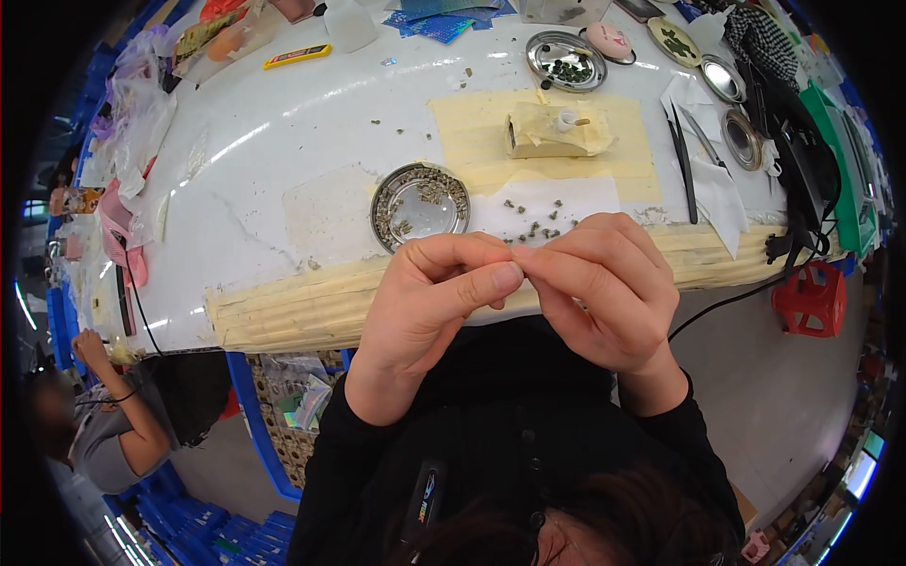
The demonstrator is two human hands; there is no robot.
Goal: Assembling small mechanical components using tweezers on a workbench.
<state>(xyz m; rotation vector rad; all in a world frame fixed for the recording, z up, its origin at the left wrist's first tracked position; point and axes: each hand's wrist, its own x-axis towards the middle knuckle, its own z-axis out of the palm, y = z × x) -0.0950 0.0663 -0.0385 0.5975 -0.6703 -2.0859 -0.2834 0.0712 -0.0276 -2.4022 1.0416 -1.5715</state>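
My left hand [429,307] and my right hand [609,292] meet fingertip to fingertip above the table's near edge. Both are closed in a pinch, and whatever sits between the fingertips is too small or too covered to name. Just beyond my left hand stands a round metal dish [420,215] holding many tiny greyish-brown pieces. Several similar small pieces [534,229] lie scattered on a white sheet [590,196] beyond my right hand.
A tape-wrapped block [557,132] stands past the sheet. Tweezers [681,160] lie at right, near a metal dish of dark green bits [566,62]. A yellow cutter [297,57] lies far left. Another person's hand [92,351] shows at left; a red stool [810,300] stands right.
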